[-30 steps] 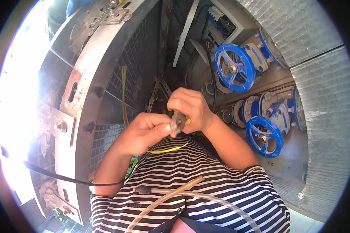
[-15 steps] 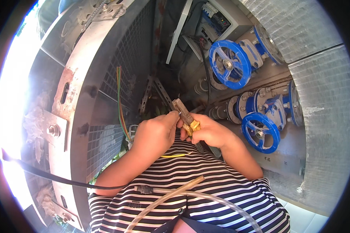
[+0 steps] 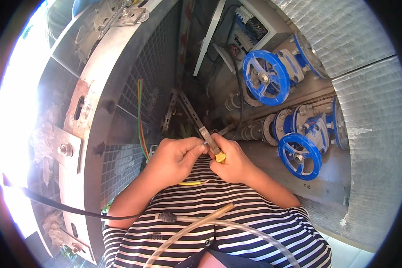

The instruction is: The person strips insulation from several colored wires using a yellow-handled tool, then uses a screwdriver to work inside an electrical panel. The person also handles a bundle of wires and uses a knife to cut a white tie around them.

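My right hand (image 3: 233, 160) is closed around a worn, flat brownish tool with a yellow end (image 3: 210, 139), whose narrow body points up and away. Close against it, my left hand (image 3: 179, 157) pinches thumb to fingers at the tool's side. Whatever sits in that pinch is mostly hidden; a small pale tip shows there. Below the left hand a yellow wire (image 3: 193, 183) sticks out with a thin bare end. A black cable (image 3: 76, 207) comes in from the left and passes under my left forearm.
Two blue handwheel valves (image 3: 265, 77) on pipes stand to the right. An opened electrical box (image 3: 250, 29) is beyond them. Left are a metal frame (image 3: 91, 80) and upright coloured wires (image 3: 141, 120). A clear hose (image 3: 259, 232) crosses my striped shirt.
The tool has turned in my right hand, so less of its yellow part shows, and it has come slightly nearer. My left thumb now lies visibly along the pinch.
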`<state>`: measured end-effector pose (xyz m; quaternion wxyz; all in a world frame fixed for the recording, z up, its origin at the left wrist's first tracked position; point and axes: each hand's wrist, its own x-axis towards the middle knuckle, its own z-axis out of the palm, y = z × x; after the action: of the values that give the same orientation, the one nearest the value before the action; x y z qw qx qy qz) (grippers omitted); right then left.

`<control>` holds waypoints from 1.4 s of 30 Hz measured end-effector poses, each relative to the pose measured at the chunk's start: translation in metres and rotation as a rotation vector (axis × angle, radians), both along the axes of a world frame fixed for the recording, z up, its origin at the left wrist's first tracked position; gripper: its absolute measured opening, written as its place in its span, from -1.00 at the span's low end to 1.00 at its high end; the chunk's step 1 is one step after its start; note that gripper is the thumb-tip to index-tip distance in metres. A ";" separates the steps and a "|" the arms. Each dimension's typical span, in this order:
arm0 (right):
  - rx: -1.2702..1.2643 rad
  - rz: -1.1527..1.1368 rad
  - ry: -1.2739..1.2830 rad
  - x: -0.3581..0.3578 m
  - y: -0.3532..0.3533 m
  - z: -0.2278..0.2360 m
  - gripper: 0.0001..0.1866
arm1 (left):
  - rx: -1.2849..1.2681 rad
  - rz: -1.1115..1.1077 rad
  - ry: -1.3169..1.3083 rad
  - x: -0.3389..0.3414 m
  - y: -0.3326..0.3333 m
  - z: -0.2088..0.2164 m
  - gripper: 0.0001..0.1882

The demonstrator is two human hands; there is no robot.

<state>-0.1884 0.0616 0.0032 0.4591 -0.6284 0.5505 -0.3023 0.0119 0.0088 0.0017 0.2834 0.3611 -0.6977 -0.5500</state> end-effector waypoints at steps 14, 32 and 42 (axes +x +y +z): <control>0.395 0.361 -0.305 -0.002 0.000 0.026 -0.79 | 0.177 -0.233 -0.077 0.014 0.031 0.027 -0.73; 0.252 -0.028 -0.924 -0.038 0.016 0.000 -0.91 | 0.295 0.026 0.227 0.047 0.031 0.011 -0.56; 0.447 0.096 -0.634 -0.028 -0.005 -0.048 -0.44 | 0.442 0.001 0.402 0.041 0.010 0.004 -0.63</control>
<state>-0.2166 0.0570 -0.0445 0.7455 -0.4134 0.4036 -0.3323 0.0527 0.0184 0.0057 0.3307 0.2981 -0.4907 -0.7490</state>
